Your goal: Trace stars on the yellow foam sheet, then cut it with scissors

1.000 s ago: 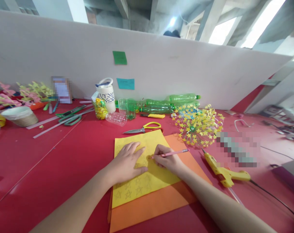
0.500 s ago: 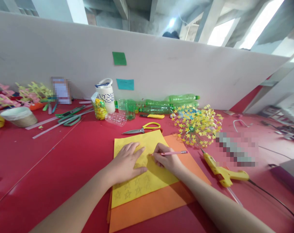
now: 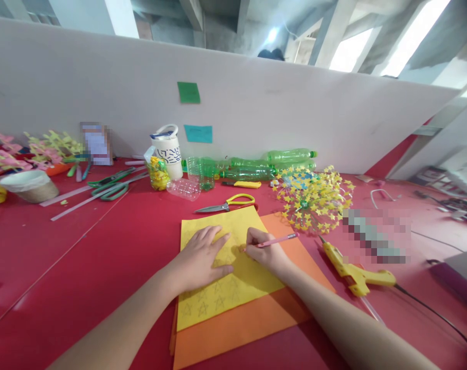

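Note:
A yellow sheet of paper [image 3: 256, 288] lies on orange sheets [image 3: 233, 339], with several pencil-drawn stars showing on its lower left part. My left hand [image 3: 204, 257] rests flat on the yellow sheet, fingers spread. In my right hand [image 3: 266, 252] is a pink pencil [image 3: 280, 240], its tip down at the paper to the right of my left fingers. Beyond the sheet's far edge lie yellow-handled scissors [image 3: 228, 205]. My palms and fingers cover part of the drawing.
A yellow glue gun [image 3: 353, 272] with a cord lies right of my right arm. Behind it stands a bunch of yellow paper stars [image 3: 314, 200]. Green plastic bottles [image 3: 252, 172], a cutter knife [image 3: 247, 184] and a white tumbler [image 3: 169, 154] line the back. Green scissors [image 3: 113, 191] lie left.
My right hand has shifted slightly to the right, and the pencil's eraser end has tilted up. My left hand stays in place.

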{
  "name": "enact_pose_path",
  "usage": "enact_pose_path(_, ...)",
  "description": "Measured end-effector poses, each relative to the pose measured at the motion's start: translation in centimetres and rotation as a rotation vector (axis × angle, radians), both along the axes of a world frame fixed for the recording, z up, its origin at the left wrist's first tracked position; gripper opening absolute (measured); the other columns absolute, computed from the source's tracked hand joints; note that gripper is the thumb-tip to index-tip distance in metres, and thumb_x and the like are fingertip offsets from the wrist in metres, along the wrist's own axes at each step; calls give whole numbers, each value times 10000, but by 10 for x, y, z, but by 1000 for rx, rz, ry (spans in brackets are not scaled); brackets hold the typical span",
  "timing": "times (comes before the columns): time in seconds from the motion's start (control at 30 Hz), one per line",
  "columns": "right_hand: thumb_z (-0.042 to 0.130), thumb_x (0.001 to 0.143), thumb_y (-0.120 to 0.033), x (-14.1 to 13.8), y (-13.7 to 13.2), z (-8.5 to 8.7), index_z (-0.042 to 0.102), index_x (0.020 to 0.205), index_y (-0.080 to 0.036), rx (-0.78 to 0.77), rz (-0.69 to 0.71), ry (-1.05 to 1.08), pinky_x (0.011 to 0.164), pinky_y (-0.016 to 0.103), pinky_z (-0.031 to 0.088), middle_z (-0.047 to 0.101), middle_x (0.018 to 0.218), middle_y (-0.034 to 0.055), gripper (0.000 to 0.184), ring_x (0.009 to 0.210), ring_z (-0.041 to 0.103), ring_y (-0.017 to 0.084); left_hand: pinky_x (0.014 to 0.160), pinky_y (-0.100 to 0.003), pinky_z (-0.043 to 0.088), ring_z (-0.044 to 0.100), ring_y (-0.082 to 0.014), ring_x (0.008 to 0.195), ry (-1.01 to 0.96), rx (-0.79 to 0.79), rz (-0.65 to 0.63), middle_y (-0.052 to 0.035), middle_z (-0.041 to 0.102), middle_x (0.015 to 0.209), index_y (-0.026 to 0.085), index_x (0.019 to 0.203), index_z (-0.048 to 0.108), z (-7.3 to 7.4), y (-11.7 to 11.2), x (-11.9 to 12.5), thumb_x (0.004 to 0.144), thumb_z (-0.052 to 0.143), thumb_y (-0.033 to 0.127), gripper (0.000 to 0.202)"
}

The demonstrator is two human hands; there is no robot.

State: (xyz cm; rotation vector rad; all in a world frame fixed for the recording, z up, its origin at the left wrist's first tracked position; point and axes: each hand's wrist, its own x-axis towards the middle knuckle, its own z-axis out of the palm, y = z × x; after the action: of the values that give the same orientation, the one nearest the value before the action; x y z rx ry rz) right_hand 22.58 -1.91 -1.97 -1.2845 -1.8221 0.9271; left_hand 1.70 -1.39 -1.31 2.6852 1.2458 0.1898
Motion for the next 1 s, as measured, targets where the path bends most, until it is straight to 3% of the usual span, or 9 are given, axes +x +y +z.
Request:
enact_pose_path(0.23,448,627,-98,-1,-1,5,370,573,-181,-15,14,-3,453,196,231,369,491,-61,126,481,332,82,1002,-445,236,213,-310,1273,16,-3,1,-132,276,1388,212,1340,335,2,-1,1,801,379,650,696)
enact_pose_path(1.0,470,712,-155,-7,-5,-3,432,651,-185,21,18,-58,453,181,263,450,541,-50,78,499,401,84,1008,-445,226,203,-313,1277,-16,-4,1,-111,276,1395,226,1333,341,1,-1,0,795,413,629,677)
